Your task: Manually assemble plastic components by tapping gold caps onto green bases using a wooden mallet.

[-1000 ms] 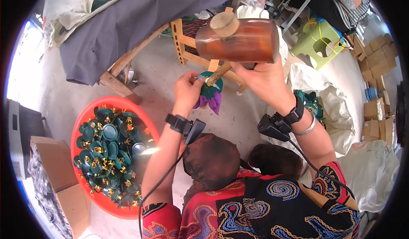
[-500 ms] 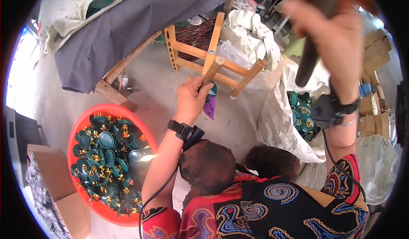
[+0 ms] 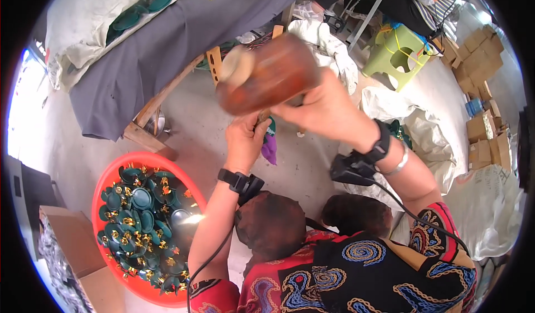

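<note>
My right hand (image 3: 337,112) grips a mallet (image 3: 284,70) whose reddish-brown head, blurred by motion, hangs over my left hand. Its handle is mostly hidden behind my fingers. My left hand (image 3: 243,141) is closed around a short wooden stick (image 3: 264,114), and the mallet head covers the stick's upper end. Just beside and below those fingers shows a green piece with a purple cloth-like tail (image 3: 270,150). Behind the mallet stands a wooden frame (image 3: 214,62), largely covered by it.
Left of my left forearm sits a red basin (image 3: 96,215) of green discs with gold-coloured fittings. A grey-draped bench (image 3: 167,51) is at upper left. White sacks (image 3: 440,140), a light-green stool (image 3: 398,51) and cardboard boxes (image 3: 479,59) stand right. Another person's striped clothing shows at upper right.
My right hand has swung the mallet down and left from the upper right to above my left hand. The left hand still holds the stick, having shifted slightly left and down.
</note>
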{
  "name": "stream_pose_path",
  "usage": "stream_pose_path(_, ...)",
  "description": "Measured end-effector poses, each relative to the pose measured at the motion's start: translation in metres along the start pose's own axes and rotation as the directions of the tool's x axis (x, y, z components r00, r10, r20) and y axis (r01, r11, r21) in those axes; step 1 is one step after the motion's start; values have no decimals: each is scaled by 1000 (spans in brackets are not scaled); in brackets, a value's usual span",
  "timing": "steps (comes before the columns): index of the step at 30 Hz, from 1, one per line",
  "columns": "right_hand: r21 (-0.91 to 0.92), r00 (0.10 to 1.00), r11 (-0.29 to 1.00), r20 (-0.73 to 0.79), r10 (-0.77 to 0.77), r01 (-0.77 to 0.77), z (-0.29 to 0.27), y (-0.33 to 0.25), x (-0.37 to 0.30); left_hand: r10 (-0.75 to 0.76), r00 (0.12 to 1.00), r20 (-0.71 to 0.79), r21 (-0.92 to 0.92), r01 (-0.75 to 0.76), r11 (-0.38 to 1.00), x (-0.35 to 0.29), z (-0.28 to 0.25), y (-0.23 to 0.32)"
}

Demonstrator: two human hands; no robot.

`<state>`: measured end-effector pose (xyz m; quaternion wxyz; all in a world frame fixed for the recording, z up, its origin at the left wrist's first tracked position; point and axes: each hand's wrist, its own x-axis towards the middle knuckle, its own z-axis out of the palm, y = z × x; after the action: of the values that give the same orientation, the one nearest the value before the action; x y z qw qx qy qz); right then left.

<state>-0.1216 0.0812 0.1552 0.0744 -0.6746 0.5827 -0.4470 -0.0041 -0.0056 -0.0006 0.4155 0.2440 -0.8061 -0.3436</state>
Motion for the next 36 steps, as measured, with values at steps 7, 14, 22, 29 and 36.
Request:
stream_pose_path(7, -75, 975, 993, -208, 71, -88, -7, -2, -54, 103, 993, 53, -56, -100, 993, 7, 1, -17)
stream_pose_path(14, 202, 979, 960, -10, 202, -196, -12, -9, -160, 37, 879, 475, -615, 302, 729, 84, 27, 91)
stream_pose_path(22, -77, 976, 995, -206, -71, 56, -26, 6, -183, 30, 926, 377, -426, 144, 893, 78, 15, 99)
stream_pose_path(29, 506, 974, 849, -68, 217, -154, -32, 3, -184, -613, 788, -62, 34, 615, 787, -91, -160, -31)
stream_pose_path(36, 251, 942, 935, -158, 295, -251, -15, 18, -193, -658, 719, -224, 391, 685, 615, -258, -219, -72)
